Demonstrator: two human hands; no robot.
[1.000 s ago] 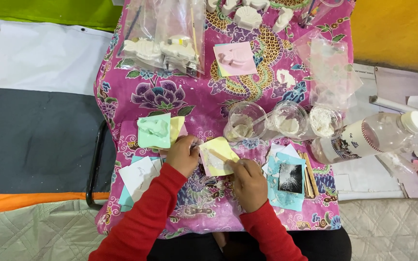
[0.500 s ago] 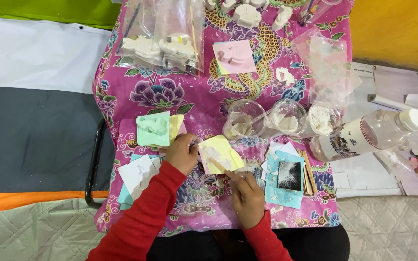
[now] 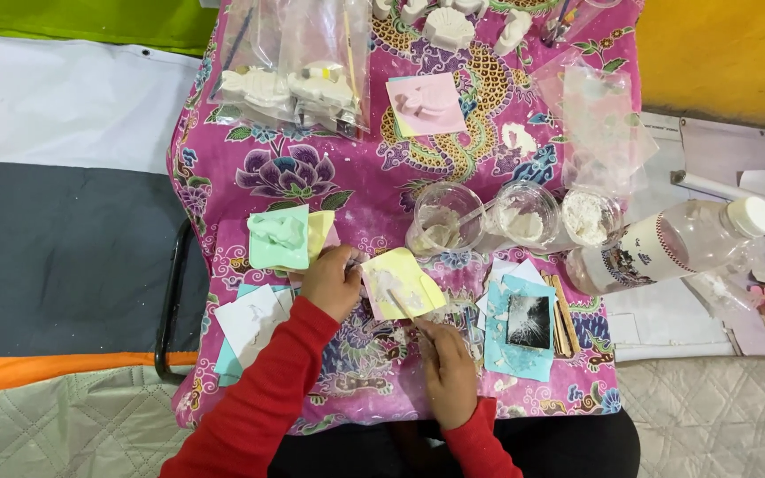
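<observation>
My left hand point(image 3: 331, 281) pinches the left edge of a yellow paper square point(image 3: 403, 281) smeared with white plaster. It lies on a low table under a pink flowered cloth point(image 3: 374, 177). My right hand point(image 3: 447, 370) holds a thin wooden stick point(image 3: 403, 307) whose tip rests on the yellow paper. Both sleeves are red. Just left of my left hand lies a green paper square point(image 3: 278, 237) with a white plaster piece on it.
Three clear plastic cups point(image 3: 443, 217) point(image 3: 525, 213) point(image 3: 591, 215) with white plaster stand behind the paper. A plastic bottle point(image 3: 675, 245) lies at the right. Blue papers point(image 3: 521, 326) and sticks sit nearby. Bags of white casts point(image 3: 298, 84) and a pink paper point(image 3: 427, 102) lie further back.
My right hand has drawn back toward me and a little right, off the yellow paper; only the stick's tip stays on it. The left hand has kept its place.
</observation>
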